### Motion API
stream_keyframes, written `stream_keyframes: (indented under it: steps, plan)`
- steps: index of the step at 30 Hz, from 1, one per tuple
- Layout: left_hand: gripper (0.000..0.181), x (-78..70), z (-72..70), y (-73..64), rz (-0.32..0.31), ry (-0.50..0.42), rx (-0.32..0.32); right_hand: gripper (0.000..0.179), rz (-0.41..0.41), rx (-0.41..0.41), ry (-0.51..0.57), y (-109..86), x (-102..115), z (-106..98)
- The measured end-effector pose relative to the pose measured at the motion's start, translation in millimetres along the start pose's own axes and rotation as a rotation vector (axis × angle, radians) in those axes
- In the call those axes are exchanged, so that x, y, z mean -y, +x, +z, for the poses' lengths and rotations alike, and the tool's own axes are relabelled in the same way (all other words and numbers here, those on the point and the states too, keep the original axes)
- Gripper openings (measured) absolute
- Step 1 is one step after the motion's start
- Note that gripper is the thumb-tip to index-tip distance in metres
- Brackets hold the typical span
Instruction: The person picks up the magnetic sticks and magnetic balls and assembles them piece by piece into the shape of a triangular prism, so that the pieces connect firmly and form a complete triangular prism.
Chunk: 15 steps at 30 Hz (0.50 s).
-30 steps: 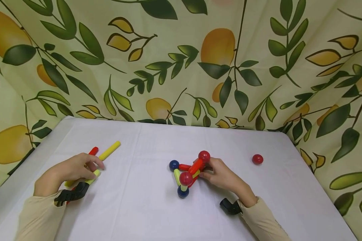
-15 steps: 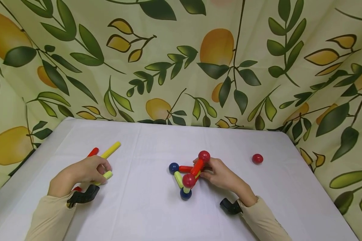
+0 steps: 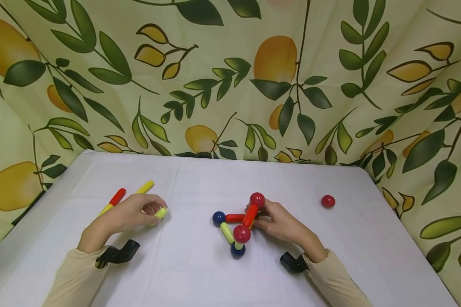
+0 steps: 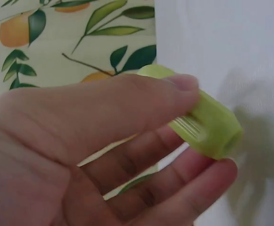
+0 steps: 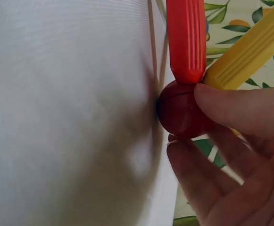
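Observation:
My left hand (image 3: 132, 213) pinches a light green magnetic rod (image 4: 212, 125) between thumb and fingers, above the table's left-middle. The rod's far end points right, toward a frame built of rods and balls. In that frame, a red rod (image 3: 250, 215) joins two red balls, the nearer red ball (image 3: 242, 233) sitting above a blue ball (image 3: 237, 250). Another blue ball (image 3: 218, 218) forms the left corner. My right hand (image 3: 278, 221) holds the frame from the right. In the right wrist view its thumb and fingers grip a dark red ball (image 5: 181, 110), where red and yellow rods (image 5: 245, 52) meet.
A red rod (image 3: 118, 196) and a yellow rod (image 3: 146, 186) lie at the left, partly behind my left hand, with another yellow piece (image 3: 106, 209) beside them. One loose red ball (image 3: 328, 201) rests at the right. A fruit-patterned curtain (image 3: 215, 106) hangs behind the white-covered table (image 3: 192, 264).
My left hand has carried the light green rod right and a little away from me. The frame has turned slightly, its lower blue ball coming nearer me. My right hand has barely moved.

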<state>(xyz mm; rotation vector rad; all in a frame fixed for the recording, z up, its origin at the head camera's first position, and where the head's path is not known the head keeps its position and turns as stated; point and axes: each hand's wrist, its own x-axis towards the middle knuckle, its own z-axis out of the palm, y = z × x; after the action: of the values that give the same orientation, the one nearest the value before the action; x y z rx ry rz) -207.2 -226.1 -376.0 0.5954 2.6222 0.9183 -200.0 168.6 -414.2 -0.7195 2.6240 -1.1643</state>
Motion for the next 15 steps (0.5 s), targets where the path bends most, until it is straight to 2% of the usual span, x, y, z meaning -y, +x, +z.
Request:
stream_keyframes:
  steps: [6, 11, 15]
  plan:
    - [0.028, -8.8, 8.8, 6.9, 0.075, -0.015, -0.049, 0.039, 0.02, -0.027, -0.073, 0.1, -1, -4]
    - [0.026, -18.5, 18.1, 12.1, 0.088, -0.059, -0.069, 0.034, 0.012, -0.027, -0.051, 0.7, -1, -3]
    - [0.026, -25.1, 26.4, 15.0, 0.108, -0.112, -0.077, 0.029, -0.038, -0.031, -0.03, 0.9, -1, -1]
